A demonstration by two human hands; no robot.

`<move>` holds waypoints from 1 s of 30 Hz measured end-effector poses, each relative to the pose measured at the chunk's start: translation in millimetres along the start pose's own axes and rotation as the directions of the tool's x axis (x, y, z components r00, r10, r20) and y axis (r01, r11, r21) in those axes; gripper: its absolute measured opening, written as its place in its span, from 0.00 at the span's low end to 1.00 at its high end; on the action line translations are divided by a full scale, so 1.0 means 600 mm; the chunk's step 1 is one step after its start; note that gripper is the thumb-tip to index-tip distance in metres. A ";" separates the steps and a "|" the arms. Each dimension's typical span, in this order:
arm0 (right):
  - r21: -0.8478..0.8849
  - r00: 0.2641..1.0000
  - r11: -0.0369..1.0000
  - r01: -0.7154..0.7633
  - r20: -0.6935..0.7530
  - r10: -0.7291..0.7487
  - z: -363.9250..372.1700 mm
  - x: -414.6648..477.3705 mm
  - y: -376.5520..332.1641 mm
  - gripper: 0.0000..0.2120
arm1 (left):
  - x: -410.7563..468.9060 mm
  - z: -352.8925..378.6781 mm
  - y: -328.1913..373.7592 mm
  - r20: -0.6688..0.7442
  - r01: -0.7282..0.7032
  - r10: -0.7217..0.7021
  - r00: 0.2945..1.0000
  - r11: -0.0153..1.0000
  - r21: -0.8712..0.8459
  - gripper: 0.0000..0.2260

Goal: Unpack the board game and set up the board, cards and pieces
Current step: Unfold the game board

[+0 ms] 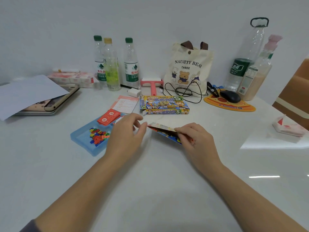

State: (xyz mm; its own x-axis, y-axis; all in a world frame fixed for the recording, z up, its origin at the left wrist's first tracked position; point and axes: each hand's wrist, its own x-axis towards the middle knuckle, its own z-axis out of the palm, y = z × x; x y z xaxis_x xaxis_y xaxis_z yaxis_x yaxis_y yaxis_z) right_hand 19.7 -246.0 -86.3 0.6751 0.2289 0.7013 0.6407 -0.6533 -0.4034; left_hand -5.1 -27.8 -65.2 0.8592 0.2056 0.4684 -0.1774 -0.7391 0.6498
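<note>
White table [155, 190], head view. Both forearms reach in over it from the near edge.

Right hand [195, 136]: grasping the folded board [163, 129], thumb on the top face, fingers curled beneath. The board sits at centre, just in front of the box [164, 104], tilted with its left corner raised. I cannot tell whether its lower edge touches the table.

Left hand [127, 131]: fingers loosely bent, tips at the board's raised left corner. I cannot tell whether they pinch that corner or only meet it. This hand hides the right part of the tray [83, 138].

Box: lies flat behind the board, printed lid up, flap at its left end open.

Tray: blue, left of the board. Mixed red, blue, yellow and green pieces [97, 136] are heaped in its near compartment. Red cards [108, 117] lie at its far end.

Sheet [125, 104]: pink-and-white, flat on the table between the cards and the box.

Back of table, along the wall:
- three small bottles [131, 64], upright, left of centre
- pink roller [151, 84] and white charger [134, 92], just behind the box
- tote [189, 69] printed with bears, black cable [184, 91] coiled in front of it
- black mouse [229, 96] on an orange pad [234, 108], to the right of the tote
</note>
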 end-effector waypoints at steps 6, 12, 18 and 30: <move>-0.068 0.997 0.996 0.049 -0.064 -0.053 -0.003 -0.004 -0.011 0.08 | -0.034 0.008 0.020 0.168 0.005 0.002 0.986 0.999 -0.039 0.09; -0.049 0.993 0.994 0.097 -0.058 -0.099 -0.009 -0.003 -0.023 0.13 | -0.036 0.008 0.019 0.195 0.064 -0.054 0.979 0.997 -0.050 0.10; 0.020 0.991 0.991 0.131 -0.022 -0.130 -0.010 -0.006 -0.040 0.12 | -0.032 0.013 0.008 0.181 0.142 -0.112 0.977 0.976 -0.162 0.07; 0.276 0.882 0.866 -0.416 -0.108 0.458 -0.032 0.010 -0.023 0.33 | -0.034 0.002 0.014 0.371 0.390 -0.237 0.898 0.819 -0.422 0.07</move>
State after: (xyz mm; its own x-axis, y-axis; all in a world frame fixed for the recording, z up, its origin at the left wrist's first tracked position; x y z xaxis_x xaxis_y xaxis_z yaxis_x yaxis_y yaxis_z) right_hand 8.1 -249.5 -65.3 0.8495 -0.1755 0.4976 0.3753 -0.4618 -0.8036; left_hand -23.3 -39.2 -69.9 0.9916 0.1217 0.0446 -0.0123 -0.2544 0.9670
